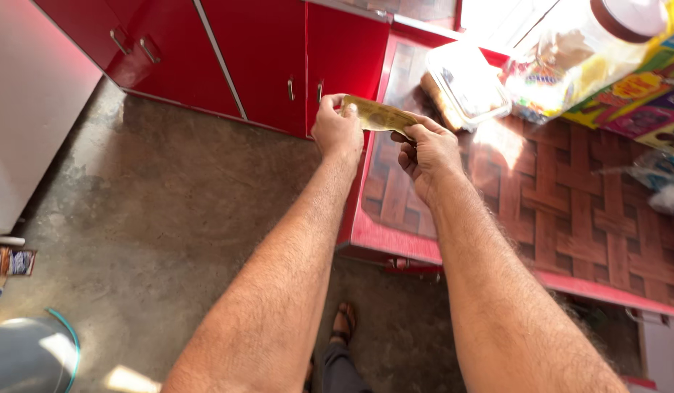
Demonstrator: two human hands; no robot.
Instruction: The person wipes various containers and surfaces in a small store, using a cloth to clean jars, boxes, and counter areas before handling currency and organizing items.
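Observation:
A yellowish paper banknote (380, 115) is stretched flat between both hands, above the edge of a red counter (395, 244). My left hand (337, 129) pinches its left end with thumb and fingers. My right hand (428, 154) grips its right end from below. Both forearms reach up from the bottom of the view.
The counter top has a brown woven-pattern surface (562, 196). On it stand a clear plastic box (464, 84), a large clear jar with a brown lid (599, 44) and colourful packets (643, 102). Red cabinet doors (264, 58) line the back. A sandalled foot (343, 324) rests on the concrete floor.

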